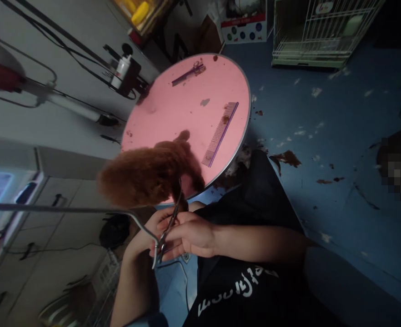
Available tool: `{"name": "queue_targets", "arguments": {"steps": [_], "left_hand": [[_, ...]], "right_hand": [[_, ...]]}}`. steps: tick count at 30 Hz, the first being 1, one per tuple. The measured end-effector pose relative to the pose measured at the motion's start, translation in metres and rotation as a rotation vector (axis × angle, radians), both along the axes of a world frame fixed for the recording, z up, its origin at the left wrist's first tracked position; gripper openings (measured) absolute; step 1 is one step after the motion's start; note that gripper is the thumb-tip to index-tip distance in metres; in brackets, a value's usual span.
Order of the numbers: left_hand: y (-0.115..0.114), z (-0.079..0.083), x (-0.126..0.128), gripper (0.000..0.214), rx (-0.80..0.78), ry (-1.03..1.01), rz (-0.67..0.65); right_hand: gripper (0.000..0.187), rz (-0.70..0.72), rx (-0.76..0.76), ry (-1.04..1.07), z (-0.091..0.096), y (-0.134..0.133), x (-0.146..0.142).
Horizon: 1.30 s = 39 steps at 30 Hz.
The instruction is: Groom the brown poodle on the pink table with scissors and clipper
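**Right hand (195,234) closed around scissors (171,221), with the blades laid along a brown leg (182,203).**
The left hand (156,222) is partly hidden just behind; whether the leg is gripped by it cannot be told. Blade opening cannot be judged either. For an even cut, the leg should be steadied, the blades aligned with the limb rather than pointed into it, and only small amounts closed upon; fingers should be held clear of the tips. Clearance should be allowed for the metal rod (67,209), which crosses near the handles. The dog (139,177) is positioned at the near left of the pink table (183,111), with the leg reaching the near rim. A comb (221,134) is laid to the right.
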State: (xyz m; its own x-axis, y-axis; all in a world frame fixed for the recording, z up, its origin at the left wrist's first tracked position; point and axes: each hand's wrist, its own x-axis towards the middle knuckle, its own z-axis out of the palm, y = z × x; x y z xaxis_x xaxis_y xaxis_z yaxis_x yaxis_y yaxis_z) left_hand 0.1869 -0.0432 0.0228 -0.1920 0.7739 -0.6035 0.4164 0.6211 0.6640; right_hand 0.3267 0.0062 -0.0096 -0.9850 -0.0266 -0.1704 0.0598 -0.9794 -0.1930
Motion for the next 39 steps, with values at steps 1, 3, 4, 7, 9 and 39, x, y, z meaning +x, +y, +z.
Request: {"name": "queue_targets", "arguments": {"steps": [1, 3, 4, 7, 9, 39], "left_hand": [[-0.001, -0.001, -0.002, 0.017, -0.009, -0.017, 0.013], [-0.003, -0.005, -0.006, 0.020, -0.006, -0.016, 0.006], [-0.005, -0.006, -0.008, 0.022, 0.005, -0.002, -0.018], [-0.009, -0.011, -0.015, 0.026, 0.065, 0.047, -0.102], [-0.012, -0.014, -0.020, 0.029, 0.087, 0.065, -0.163], [-0.002, -0.021, -0.005, 0.047, 0.168, -0.139, -0.117]], "right_hand": [[0.026, -0.002, 0.002, -0.003, 0.000, 0.000, -0.002], [0.027, -0.014, 0.013, -0.013, 0.000, 0.000, -0.004], [0.028, -0.017, 0.021, -0.016, -0.002, 0.001, -0.003], [0.032, 0.024, 0.084, 0.000, -0.012, 0.002, 0.004], [0.036, 0.072, 0.181, -0.020, -0.023, 0.004, 0.013], [0.076, -0.010, 0.239, 0.021, -0.083, -0.067, 0.017]]}}
